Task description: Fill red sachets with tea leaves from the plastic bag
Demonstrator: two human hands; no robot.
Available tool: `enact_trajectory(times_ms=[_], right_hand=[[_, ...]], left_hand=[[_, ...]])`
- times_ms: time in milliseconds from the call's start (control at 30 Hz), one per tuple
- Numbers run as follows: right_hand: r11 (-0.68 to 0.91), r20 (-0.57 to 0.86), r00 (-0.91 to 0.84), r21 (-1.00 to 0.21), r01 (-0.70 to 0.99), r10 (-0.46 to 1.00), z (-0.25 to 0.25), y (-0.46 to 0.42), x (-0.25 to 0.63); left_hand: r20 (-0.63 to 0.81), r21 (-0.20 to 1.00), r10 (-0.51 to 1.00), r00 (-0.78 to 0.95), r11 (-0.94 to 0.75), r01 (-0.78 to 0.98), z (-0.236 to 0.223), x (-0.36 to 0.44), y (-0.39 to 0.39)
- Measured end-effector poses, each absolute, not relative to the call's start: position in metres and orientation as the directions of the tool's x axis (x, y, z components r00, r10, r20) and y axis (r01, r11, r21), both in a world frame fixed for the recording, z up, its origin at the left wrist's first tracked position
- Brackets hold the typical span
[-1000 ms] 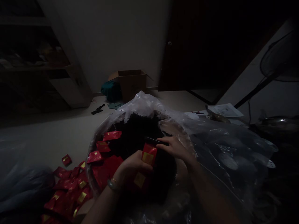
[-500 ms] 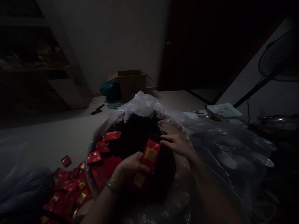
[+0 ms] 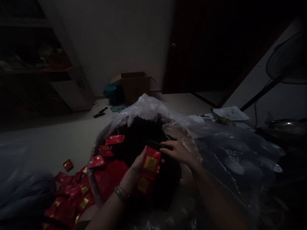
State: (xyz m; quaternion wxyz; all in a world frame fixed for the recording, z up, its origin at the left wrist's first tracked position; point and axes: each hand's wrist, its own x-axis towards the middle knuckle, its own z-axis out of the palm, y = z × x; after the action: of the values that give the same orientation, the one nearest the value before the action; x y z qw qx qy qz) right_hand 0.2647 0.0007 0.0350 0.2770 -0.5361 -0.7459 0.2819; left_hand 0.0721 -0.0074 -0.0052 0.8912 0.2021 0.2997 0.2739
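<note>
My left hand (image 3: pixel 136 167) is wrapped round a small red packet (image 3: pixel 151 163) with a gold label, held upright above a big clear plastic bag (image 3: pixel 146 103). A dark, slim tool (image 3: pixel 154 144) lies across the packet's top, pinched in the fingers of my right hand (image 3: pixel 176 151); its exact kind is too dark to make out. Under both hands the bag holds a heap of black, shredded, leaf-like stuff (image 3: pixel 141 129). Several red packets (image 3: pixel 109 172) rest on the heap's left side. Another gold-labelled red packet (image 3: pixel 143 185) shows just below the held one.
More red packets (image 3: pixel 69 191) are piled on the floor at the left, outside the bag. Clear plastic sheeting (image 3: pixel 230 159) spreads to the right. An open cardboard box (image 3: pixel 136 84) and a teal bundle (image 3: pixel 114 93) stand by the wall. A fan (image 3: pixel 287 60) is at far right.
My left hand has shifted its grip lower round the packet, its fingers now showing at the right side. My right hand and the dark tool have moved left, over the packet's top.
</note>
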Motion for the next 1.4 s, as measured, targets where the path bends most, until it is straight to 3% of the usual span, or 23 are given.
enact_trajectory(times_ms=[233,567,700,867,1000,1167,1300,1400], right_hand=[[0.136,0.029,-0.201,-0.829,0.543,0.979,0.040,0.004,0.274],[0.270,0.124,-0.277,-0.764,0.586,0.953,0.036,0.001,0.264],[0.298,0.141,-0.288,-0.720,0.626,0.947,0.033,0.000,0.263],[0.324,0.117,-0.352,-0.716,0.618,0.929,0.028,-0.002,0.255],[0.223,0.090,-0.264,-0.816,0.533,0.960,0.024,0.002,0.254],[0.029,0.010,-0.062,-0.949,0.314,0.998,0.020,0.005,0.256],[-0.001,-0.016,-0.107,-0.990,0.143,0.994,0.015,0.002,0.246],[0.021,-0.002,-0.164,-0.990,0.141,0.986,0.014,0.000,0.239]], left_hand=[[-0.483,0.583,0.628,0.610,0.750,-0.311,0.003,0.073,-0.007],[-0.466,0.616,0.647,0.603,0.727,-0.303,-0.004,0.076,-0.008],[-0.357,0.764,0.811,0.464,0.540,-0.355,-0.007,0.076,-0.004],[-0.271,0.902,0.924,0.270,0.342,-0.264,-0.003,0.072,-0.001],[-0.234,0.939,0.960,0.155,0.264,-0.221,-0.001,0.071,0.000],[-0.224,0.916,0.972,0.068,0.234,-0.327,-0.006,0.073,-0.001],[-0.232,0.911,0.969,0.088,0.248,-0.330,-0.010,0.077,-0.006],[-0.212,0.926,0.972,0.104,0.233,-0.296,-0.011,0.081,-0.009]])
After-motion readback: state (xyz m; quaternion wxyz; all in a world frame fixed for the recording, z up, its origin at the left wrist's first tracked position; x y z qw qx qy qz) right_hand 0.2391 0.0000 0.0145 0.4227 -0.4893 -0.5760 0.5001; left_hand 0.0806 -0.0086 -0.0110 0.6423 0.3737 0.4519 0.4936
